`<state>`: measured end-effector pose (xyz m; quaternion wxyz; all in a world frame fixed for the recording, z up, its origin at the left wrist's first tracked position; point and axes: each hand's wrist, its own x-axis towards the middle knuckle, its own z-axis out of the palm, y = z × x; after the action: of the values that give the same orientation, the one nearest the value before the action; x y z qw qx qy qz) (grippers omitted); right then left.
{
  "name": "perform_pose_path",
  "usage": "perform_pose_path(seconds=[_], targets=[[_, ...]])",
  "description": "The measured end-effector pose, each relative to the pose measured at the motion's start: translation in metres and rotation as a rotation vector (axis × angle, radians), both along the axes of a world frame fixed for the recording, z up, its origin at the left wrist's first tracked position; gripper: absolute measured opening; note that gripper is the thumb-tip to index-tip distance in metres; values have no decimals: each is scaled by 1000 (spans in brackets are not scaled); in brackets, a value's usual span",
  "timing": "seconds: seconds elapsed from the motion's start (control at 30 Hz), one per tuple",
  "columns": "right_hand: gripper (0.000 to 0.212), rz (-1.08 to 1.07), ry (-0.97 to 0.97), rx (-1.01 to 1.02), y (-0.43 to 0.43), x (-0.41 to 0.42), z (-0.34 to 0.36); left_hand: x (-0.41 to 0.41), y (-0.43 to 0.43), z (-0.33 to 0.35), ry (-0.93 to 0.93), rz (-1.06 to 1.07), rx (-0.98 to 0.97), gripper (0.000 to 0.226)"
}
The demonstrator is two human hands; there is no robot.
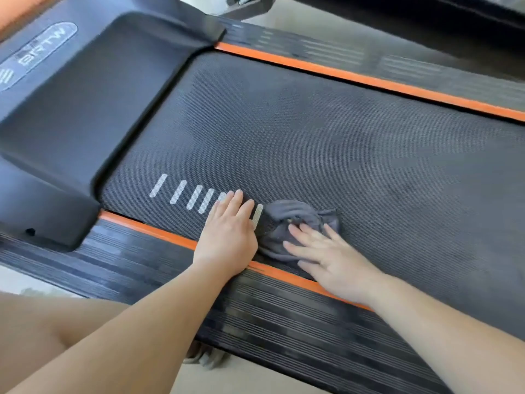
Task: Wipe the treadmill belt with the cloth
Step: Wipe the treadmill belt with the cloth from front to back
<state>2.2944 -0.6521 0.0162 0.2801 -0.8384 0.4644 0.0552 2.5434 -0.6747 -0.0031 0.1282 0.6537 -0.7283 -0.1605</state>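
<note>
My forearms came in from the bottom of the frame, across the ribbed side rail (284, 317) and its orange strip (159, 227). Left hand (227, 231), lower centre: flat, fingers straight and together, palm down on the belt, holding nothing, partly covering the white stripes (181, 191). Right hand (332, 263), just right of it: fingers spread and straight, pressing on the cloth (292, 220), not curled round it.

Cloth: grey, bunched, lying at the near edge of the belt (312, 123) between the two hands, touching the side of the left one. I judged it soft, light and limp. It would crumple and slide under a flat palm, so it was best pinned from on top at its middle, or gathered by the bunched folds.

The belt looked finely textured and grippy, with dull patches, so some drag was likely. Further up: black motor cover (85, 103) with a logo in the upper left, far orange strip (369, 78), pale floor (298, 12) at top centre. The frame edges were blurred.
</note>
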Motion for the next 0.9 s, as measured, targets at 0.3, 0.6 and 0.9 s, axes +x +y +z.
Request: perform_pose_path(seconds=[0.3,0.6,0.9], targets=[[62,-467,363,-99,-11,-11,1,0,2,-1,-54,-8,30,56],[52,-382,306,0,-32,-24,4,-1,1,0,-80,-11,42,55],[71,23,18,39,3,25,1,-2,2,2,-52,-9,26,58]])
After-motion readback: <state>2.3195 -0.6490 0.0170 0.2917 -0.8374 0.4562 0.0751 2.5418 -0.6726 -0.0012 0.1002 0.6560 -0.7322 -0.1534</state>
